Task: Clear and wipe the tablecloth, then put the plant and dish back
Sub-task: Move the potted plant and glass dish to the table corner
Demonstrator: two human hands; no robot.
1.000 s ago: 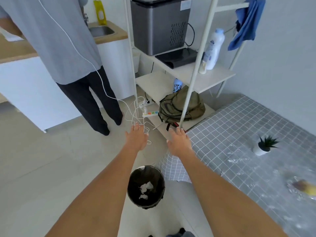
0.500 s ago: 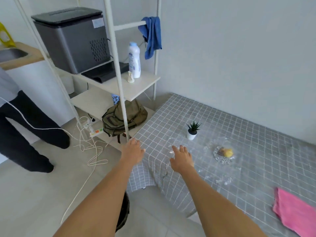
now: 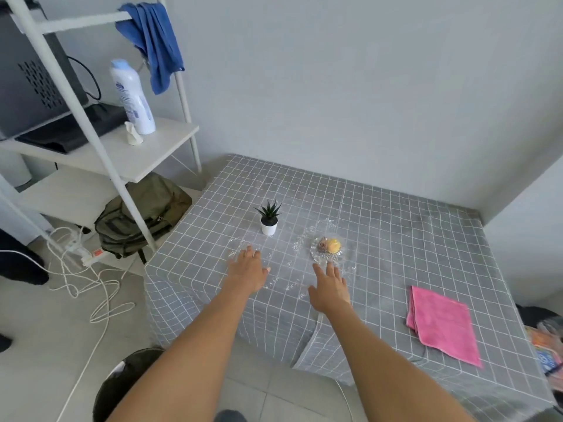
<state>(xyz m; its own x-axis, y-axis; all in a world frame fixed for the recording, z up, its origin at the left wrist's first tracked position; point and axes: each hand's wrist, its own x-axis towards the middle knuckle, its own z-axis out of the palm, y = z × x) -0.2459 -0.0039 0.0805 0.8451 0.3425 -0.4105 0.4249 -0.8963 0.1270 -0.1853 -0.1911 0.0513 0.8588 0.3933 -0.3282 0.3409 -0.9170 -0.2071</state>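
Observation:
A grey checked tablecloth [image 3: 396,226] covers the low table. A small green plant in a white pot [image 3: 269,219] stands near its left middle. To the right of it sits a clear glass dish [image 3: 327,249] holding a yellow item and a brown one. White crumbs or droplets are scattered around both. My left hand [image 3: 247,269] hovers open over the cloth just in front of the plant. My right hand [image 3: 330,286] is open with fingertips at the dish's near rim. A folded pink cloth [image 3: 441,324] lies at the right front.
A white shelf rack [image 3: 115,153] stands left with a grey appliance, a white bottle [image 3: 132,97], a blue rag [image 3: 155,44] and a green backpack [image 3: 143,213] below. White cables [image 3: 91,287] trail on the floor. A black bin [image 3: 117,388] sits at my feet. Another person's feet show far left.
My view has swung right from the floor and bin to the table. Both hands have moved out over the cloth towards the plant and the dish.

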